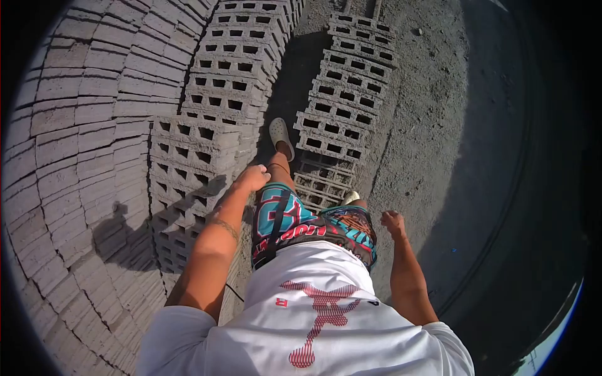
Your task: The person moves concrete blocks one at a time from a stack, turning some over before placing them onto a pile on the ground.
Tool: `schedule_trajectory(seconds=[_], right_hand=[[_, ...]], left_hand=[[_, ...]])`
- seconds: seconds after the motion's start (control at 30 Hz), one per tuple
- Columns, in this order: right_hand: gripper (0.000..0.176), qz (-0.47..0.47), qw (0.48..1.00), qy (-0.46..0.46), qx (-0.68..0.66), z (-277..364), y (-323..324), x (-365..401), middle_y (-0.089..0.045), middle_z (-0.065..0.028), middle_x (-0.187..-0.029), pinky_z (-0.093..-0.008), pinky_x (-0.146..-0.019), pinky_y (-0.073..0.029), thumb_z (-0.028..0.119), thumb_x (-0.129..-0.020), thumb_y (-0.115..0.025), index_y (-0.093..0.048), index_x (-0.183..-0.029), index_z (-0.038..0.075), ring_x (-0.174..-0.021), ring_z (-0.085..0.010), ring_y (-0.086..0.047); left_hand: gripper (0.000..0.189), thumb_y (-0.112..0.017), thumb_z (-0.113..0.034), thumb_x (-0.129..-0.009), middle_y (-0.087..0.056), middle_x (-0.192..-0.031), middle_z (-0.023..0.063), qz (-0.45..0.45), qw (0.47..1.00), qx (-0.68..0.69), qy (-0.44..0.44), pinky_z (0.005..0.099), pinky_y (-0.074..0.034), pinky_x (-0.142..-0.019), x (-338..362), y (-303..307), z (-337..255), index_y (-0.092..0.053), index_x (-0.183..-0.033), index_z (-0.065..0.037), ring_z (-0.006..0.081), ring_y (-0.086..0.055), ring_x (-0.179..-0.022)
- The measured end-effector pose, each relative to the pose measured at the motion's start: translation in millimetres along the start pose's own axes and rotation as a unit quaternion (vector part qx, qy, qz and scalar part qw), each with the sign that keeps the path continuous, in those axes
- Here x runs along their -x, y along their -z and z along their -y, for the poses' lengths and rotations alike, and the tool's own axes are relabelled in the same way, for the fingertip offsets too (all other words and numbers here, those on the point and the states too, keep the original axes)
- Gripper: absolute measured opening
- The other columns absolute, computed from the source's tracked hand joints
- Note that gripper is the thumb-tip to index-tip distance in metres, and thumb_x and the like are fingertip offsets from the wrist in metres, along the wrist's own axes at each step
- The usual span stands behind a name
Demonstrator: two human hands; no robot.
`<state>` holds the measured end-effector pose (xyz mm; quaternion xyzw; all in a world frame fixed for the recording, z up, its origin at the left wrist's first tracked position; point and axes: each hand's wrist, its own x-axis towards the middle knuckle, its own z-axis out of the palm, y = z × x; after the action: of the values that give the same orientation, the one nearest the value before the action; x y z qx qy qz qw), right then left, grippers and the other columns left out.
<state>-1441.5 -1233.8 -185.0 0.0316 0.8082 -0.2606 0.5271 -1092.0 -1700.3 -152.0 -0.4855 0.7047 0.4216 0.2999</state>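
Note:
My left hand (253,178) hangs in front of my left thigh, fingers curled in, with nothing seen in it. It is nearest to the tall stack of hollow concrete blocks (219,116) on the left but apart from it. My right hand (393,224) hangs beside my right hip, its fingers loosely curled and holding nothing visible. Ahead, between and beyond my hands, a low row of hollow concrete blocks (342,94) lies with its holes facing up. Its near end meets a slatted frame (323,182) by my feet.
Large stacks of solid-faced blocks (81,144) rise at far left, my shadow falling across them. A dark narrow gap (295,75) runs between the stack and the low row, and my left shoe (280,133) is in it. Gravelly ground (426,106) stretches along the right.

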Motion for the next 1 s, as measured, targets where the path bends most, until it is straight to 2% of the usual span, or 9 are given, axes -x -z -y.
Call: schedule_trajectory(seconds=[0.13,0.37,0.4,0.5,0.57,0.6,0.77,0.9,1.0], right_hand=[[0.038,0.016,0.961,0.044,0.274,72,-18,-42,-0.070,-0.0055,-0.086,-0.0316,-0.066,-0.050,0.031,-0.093,-0.064,-0.070,-0.105,-0.004,-0.073,-0.0146,-0.065],[0.036,0.022,0.969,0.068,0.236,137,-44,-189,-0.070,-0.0044,-0.084,-0.0325,-0.073,-0.051,0.033,-0.095,-0.062,-0.072,-0.106,0.000,-0.078,-0.0135,-0.062],[0.022,0.047,0.855,0.195,0.478,123,-49,-223,-0.071,-0.0128,-0.088,-0.0418,-0.076,-0.056,0.026,-0.092,-0.058,-0.071,-0.095,0.009,-0.088,-0.0302,-0.071],[0.025,0.107,0.835,0.145,0.520,101,-61,-312,-0.067,-0.0106,-0.097,-0.0405,-0.076,-0.056,0.017,-0.091,-0.055,-0.069,-0.111,0.019,-0.092,-0.0326,-0.069],[0.049,-0.031,0.982,-0.007,0.185,65,-81,-369,-0.071,-0.0152,-0.109,-0.0346,-0.084,-0.052,0.041,-0.091,-0.063,-0.064,-0.128,0.008,-0.100,-0.0278,-0.069],[0.074,0.036,0.973,-0.043,0.224,91,-80,-379,-0.071,-0.0202,-0.114,-0.0355,-0.092,-0.050,0.056,-0.082,-0.068,-0.061,-0.130,0.000,-0.106,-0.0268,-0.068],[0.078,0.069,0.945,0.057,0.313,26,-119,-465,-0.071,-0.0268,-0.103,-0.0419,-0.092,-0.051,0.069,-0.081,-0.063,-0.072,-0.106,-0.004,-0.105,-0.0390,-0.068],[0.079,-0.023,0.945,-0.046,0.323,79,-130,-427,-0.071,-0.0271,-0.102,-0.0417,-0.089,-0.054,0.071,-0.083,-0.059,-0.073,-0.098,-0.005,-0.102,-0.0402,-0.069],[0.078,-0.019,0.939,-0.035,0.341,83,-124,-422,-0.071,-0.0278,-0.101,-0.0420,-0.088,-0.055,0.071,-0.084,-0.058,-0.073,-0.096,-0.005,-0.100,-0.0396,-0.070]], left_hand=[[0.053,-0.063,-0.031,-0.090,-0.066,-0.125,0.0228,0.107,0.989,-0.067,-0.076,0.0420,-0.049,-0.100,-66,53,-62,-0.059,-0.133,0.000,0.0356,-0.064,-0.116],[0.061,-0.064,-0.038,-0.088,-0.060,-0.136,0.0242,0.093,0.994,0.046,0.033,0.0399,-0.042,-0.109,-256,-20,-40,-0.058,-0.134,0.002,0.0354,-0.056,-0.128],[0.067,-0.065,-0.040,-0.087,-0.056,-0.140,0.0253,0.067,0.997,-0.007,0.045,0.0391,-0.041,-0.110,-276,-27,-40,-0.055,-0.138,0.003,0.0351,-0.053,-0.132],[0.085,-0.070,-0.046,-0.083,-0.058,-0.138,0.0242,0.037,0.996,-0.035,0.076,0.0379,-0.042,-0.108,-352,-78,-13,-0.044,-0.144,0.008,0.0339,-0.057,-0.128],[0.103,-0.075,-0.049,-0.079,-0.048,-0.147,0.0277,0.066,0.991,0.087,0.073,0.0356,-0.039,-0.110,-382,-102,-16,-0.031,-0.150,0.012,0.0324,-0.051,-0.135],[0.110,-0.078,-0.050,-0.077,-0.043,-0.150,0.0297,0.057,0.987,0.129,0.081,0.0344,-0.038,-0.111,-399,-123,-11,-0.026,-0.151,0.014,0.0308,-0.047,-0.138],[0.094,-0.081,-0.048,-0.075,-0.058,-0.133,0.0261,-0.038,0.967,0.195,0.161,0.0358,-0.045,-0.102,-417,-167,-35,-0.046,-0.138,0.013,0.0295,-0.059,-0.121],[0.073,-0.083,-0.045,-0.072,-0.069,-0.115,0.0215,-0.183,0.957,0.138,0.175,0.0395,-0.050,-0.091,-431,-185,-32,-0.064,-0.118,0.008,0.0298,-0.067,-0.104],[0.089,-0.081,-0.048,-0.072,-0.058,-0.136,0.0248,-0.151,0.960,0.124,0.201,0.0375,-0.046,-0.102,-420,-182,-41,-0.053,-0.136,0.009,0.0317,-0.058,-0.124]])
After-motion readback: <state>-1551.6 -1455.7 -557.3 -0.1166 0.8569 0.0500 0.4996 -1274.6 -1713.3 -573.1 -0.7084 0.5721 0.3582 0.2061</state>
